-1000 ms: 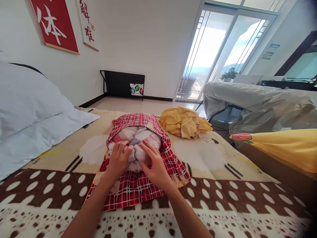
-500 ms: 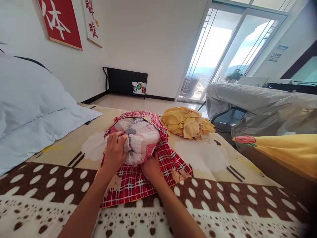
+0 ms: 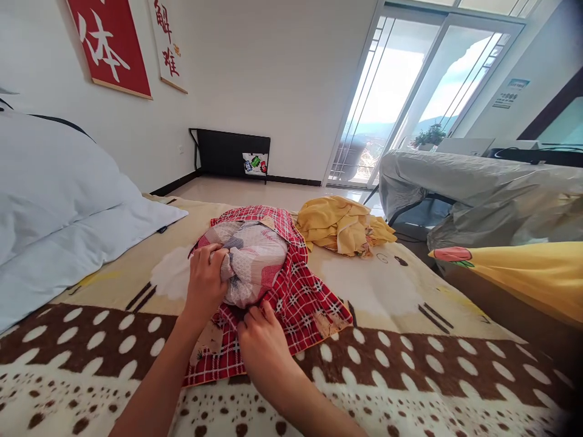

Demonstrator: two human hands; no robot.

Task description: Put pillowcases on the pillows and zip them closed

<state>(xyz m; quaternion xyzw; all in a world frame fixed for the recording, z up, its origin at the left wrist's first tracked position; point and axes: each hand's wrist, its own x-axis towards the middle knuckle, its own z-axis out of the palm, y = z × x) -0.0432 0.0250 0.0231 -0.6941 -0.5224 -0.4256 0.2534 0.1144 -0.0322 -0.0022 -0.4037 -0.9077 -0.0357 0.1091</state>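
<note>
A rounded bundle of pale patterned fabric, with pink, grey and dark blue patches, sits partly wrapped in a red plaid cloth on the bed. The cloth curves round its far and right sides and lies spread out in front. My left hand has its fingers curled into the bundle's left side, gripping the bunched fabric. Low at the bundle's front, my right hand is closed on the plaid cloth, fingertips pinching at its edge. A dark fold shows just beyond those fingertips.
A crumpled yellow cloth lies behind the bundle to the right. White bedding is heaped at left. The patterned blanket covers the bed; a plastic-covered piece of furniture and yellow fabric are at right.
My right hand has moved left and toward me, coming out from beside the bundle to its front edge. My left hand keeps its grip and has shifted slightly left with the bundle.
</note>
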